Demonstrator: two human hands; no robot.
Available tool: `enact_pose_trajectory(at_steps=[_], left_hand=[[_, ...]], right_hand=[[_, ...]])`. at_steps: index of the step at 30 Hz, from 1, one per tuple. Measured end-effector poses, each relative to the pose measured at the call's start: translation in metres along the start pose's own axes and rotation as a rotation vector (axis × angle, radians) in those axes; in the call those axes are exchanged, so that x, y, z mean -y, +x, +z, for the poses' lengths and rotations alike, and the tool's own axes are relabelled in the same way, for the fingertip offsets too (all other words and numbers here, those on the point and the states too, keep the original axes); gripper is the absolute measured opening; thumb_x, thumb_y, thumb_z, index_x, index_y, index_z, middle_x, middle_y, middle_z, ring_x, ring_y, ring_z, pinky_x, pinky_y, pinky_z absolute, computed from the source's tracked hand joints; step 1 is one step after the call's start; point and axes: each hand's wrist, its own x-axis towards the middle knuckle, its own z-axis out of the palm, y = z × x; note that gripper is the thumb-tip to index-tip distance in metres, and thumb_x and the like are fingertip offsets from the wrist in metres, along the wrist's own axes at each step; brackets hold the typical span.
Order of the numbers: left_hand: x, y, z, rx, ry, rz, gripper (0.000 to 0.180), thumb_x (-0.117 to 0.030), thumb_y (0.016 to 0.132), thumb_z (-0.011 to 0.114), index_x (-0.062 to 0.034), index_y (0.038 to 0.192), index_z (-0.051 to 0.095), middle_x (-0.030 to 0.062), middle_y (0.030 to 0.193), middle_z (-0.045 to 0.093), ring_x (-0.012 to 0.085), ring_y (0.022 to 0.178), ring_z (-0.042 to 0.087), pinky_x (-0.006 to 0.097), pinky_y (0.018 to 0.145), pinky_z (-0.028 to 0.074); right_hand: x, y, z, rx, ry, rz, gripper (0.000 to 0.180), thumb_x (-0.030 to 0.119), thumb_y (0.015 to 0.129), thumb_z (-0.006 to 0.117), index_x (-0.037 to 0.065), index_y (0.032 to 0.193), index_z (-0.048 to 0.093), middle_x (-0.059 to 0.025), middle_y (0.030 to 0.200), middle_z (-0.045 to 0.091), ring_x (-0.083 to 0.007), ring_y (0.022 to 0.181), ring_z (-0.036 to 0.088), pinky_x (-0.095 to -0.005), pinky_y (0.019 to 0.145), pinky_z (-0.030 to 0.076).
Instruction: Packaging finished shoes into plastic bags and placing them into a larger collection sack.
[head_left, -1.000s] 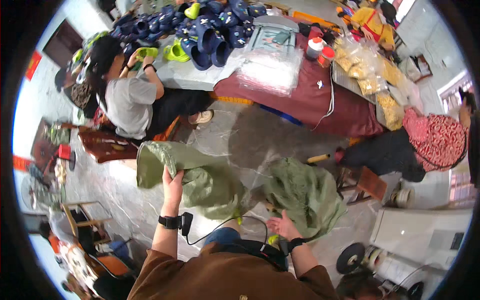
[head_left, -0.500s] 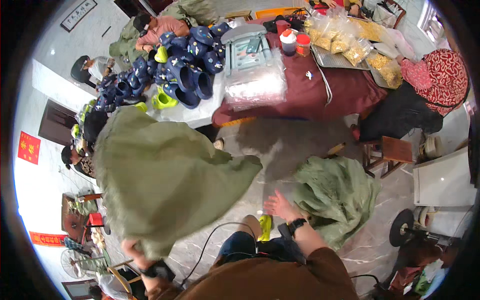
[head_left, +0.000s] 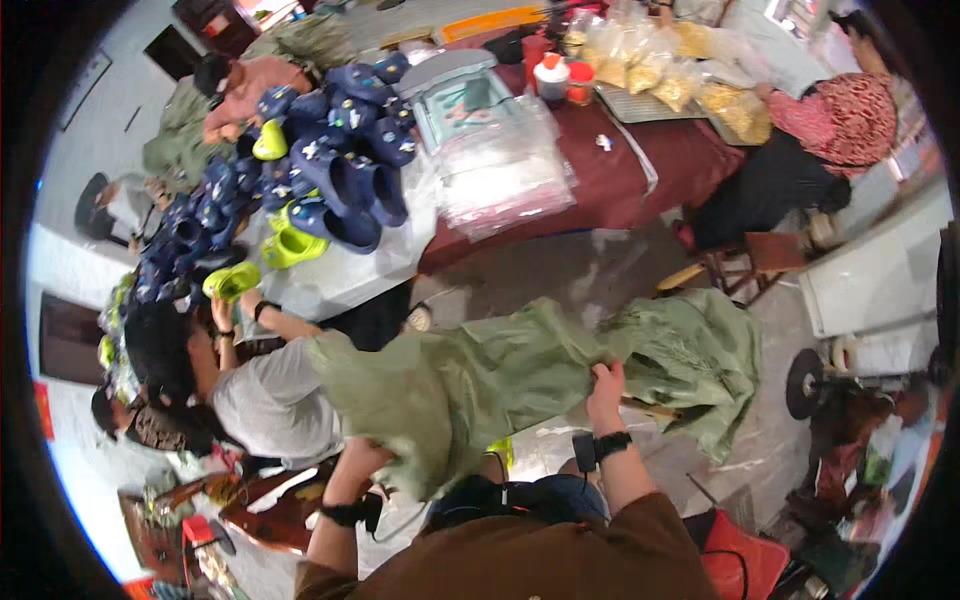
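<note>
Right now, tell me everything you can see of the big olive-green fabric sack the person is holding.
The olive-green fabric sack looks like thin, crinkled woven material, limp and heavily creased. It is stretched roughly sideways across the view, above the grey floor. The right hand pinches its upper edge near the middle; the left hand is mostly hidden under its left part. Its right end hangs in bunched folds beside a wooden chair.

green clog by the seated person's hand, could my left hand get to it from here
Probably not. The left hand is wrapped in the green sack, and the seated person sits between it and the clog.
</note>
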Motion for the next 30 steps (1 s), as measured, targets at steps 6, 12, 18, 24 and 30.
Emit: enact_pose_trajectory(at_steps=[6, 12, 18, 24, 30], left_hand=[[-0.066, 0.099, 0.061, 0.147, 0.565, 0.186, 0.065, -0.048, 0.077, 0.073, 0.0007, 0.118, 0.061, 0.0222, 0.111, 0.064, 0.0342, 0.093, 0.065, 0.041, 0.081, 0.052], [-0.105, 0.144, 0.173, 0.474, -0.313, 0.088, 0.057, -0.04, 0.086, 0.068, 0.0007, 0.124, 0.056, 0.0202, 0.112, 0.065, 0.0301, 0.101, 0.065, 0.04, 0.082, 0.051], [-0.053, 0.127, 0.17, 0.361, 0.52, 0.704, 0.049, -0.037, 0.089, 0.061, -0.0007, 0.121, 0.058, 0.0187, 0.119, 0.062, 0.033, 0.111, 0.058, 0.04, 0.095, 0.045], [-0.088, 0.117, 0.153, 0.644, 0.319, 0.758, 0.045, -0.025, 0.088, 0.064, -0.0052, 0.128, 0.056, 0.0144, 0.126, 0.059, 0.03, 0.118, 0.054, 0.039, 0.1, 0.042], [-0.096, 0.065, 0.141, 0.861, -0.245, 0.332, 0.043, -0.025, 0.089, 0.062, -0.0062, 0.128, 0.056, 0.0162, 0.128, 0.057, 0.0317, 0.119, 0.052, 0.039, 0.102, 0.04]], right_hand=[[0.12, -0.127, 0.015, 0.384, -1.129, -0.915, 0.012, 0.01, 0.057, 0.066, 0.01, 0.069, 0.063, -0.0123, 0.084, 0.058, -0.0325, 0.067, 0.057, -0.0374, 0.056, 0.046], [0.072, -0.21, 0.046, 1.02, -1.15, -0.813, 0.025, 0.02, 0.08, 0.066, 0.012, 0.103, 0.064, -0.01, 0.109, 0.06, -0.0316, 0.086, 0.064, -0.0407, 0.074, 0.053], [0.096, -0.19, 0.015, 0.689, -1.011, -0.459, 0.019, 0.022, 0.08, 0.071, 0.01, 0.094, 0.068, -0.0085, 0.097, 0.066, -0.025, 0.079, 0.065, -0.0361, 0.067, 0.053], [0.154, -0.126, -0.008, 0.162, -0.598, -0.378, 0.033, 0.021, 0.08, 0.075, 0.008, 0.108, 0.063, -0.0061, 0.109, 0.062, -0.0171, 0.094, 0.06, -0.034, 0.078, 0.049], [0.178, -0.106, 0.06, 0.537, -0.894, -0.828, 0.081, 0.022, 0.071, 0.08, 0.005, 0.14, 0.042, -0.0146, 0.147, 0.039, -0.0275, 0.128, 0.045, -0.0399, 0.103, 0.036]])
